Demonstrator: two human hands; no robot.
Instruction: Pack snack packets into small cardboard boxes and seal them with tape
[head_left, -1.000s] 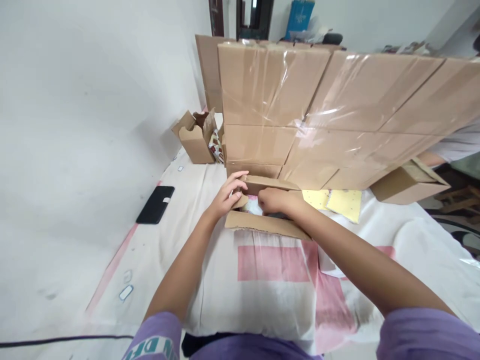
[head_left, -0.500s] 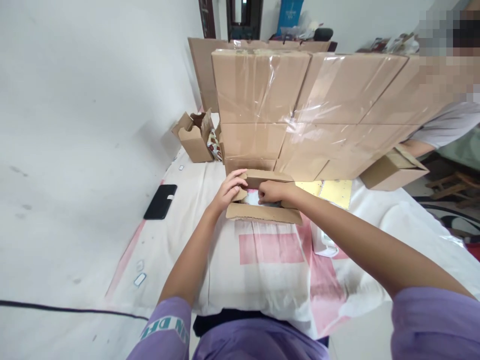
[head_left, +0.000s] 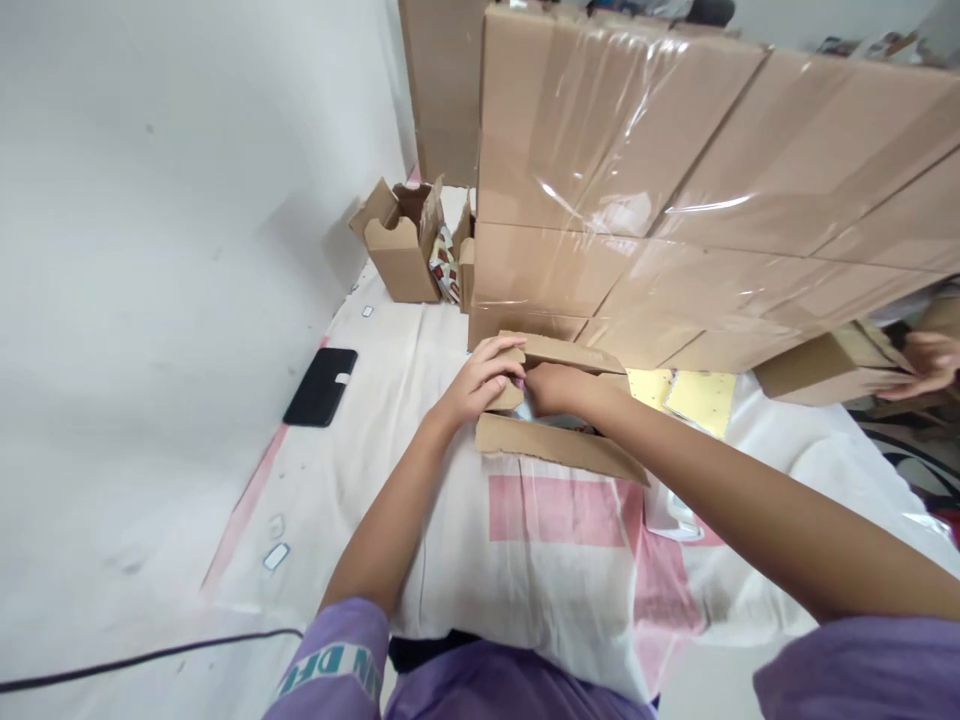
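Observation:
An open cardboard box [head_left: 561, 450] lies before me on the cloth, its long flaps spread front and back. My left hand [head_left: 484, 380] grips the box's left end, fingers over the short flap and wall there. Inside the box is my right hand [head_left: 551, 388], curled with its knuckles up; its fingertips are hidden. Something pale and bluish shows below that hand, too covered to name. Partly behind my right forearm, a white object [head_left: 675, 518] rests on the cloth, close to the box's right front corner.
A wall of taped cartons [head_left: 555, 265] stands right behind the box. At left are a black phone-like case [head_left: 321, 388], an open small carton [head_left: 401, 260] and a patterned packet [head_left: 445, 265]. Yellow sheets [head_left: 701, 398] lie at right, near another person's hand [head_left: 930, 362] at a carton [head_left: 817, 368].
The view has tipped down and shifted left. My right hand sits deeper in the box, closer to its left end. My left hand keeps its hold. The other person's hand now shows by their carton.

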